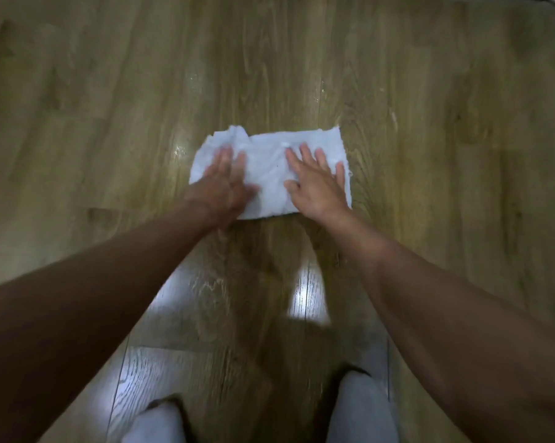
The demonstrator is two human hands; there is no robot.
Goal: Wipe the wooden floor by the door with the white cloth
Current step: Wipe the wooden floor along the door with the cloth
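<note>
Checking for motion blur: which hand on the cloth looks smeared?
The left hand: its outline is smeared, while the right hand beside it on the white cloth looks sharp.

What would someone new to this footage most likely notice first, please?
Most likely the white cloth, spread flat at the centre of the wooden floor, with the left hand and the right hand both pressing on it with straight fingers. Next come the bright wet-looking patches of glare on the planks nearer the person, above the two pale knees at the bottom edge.
</note>
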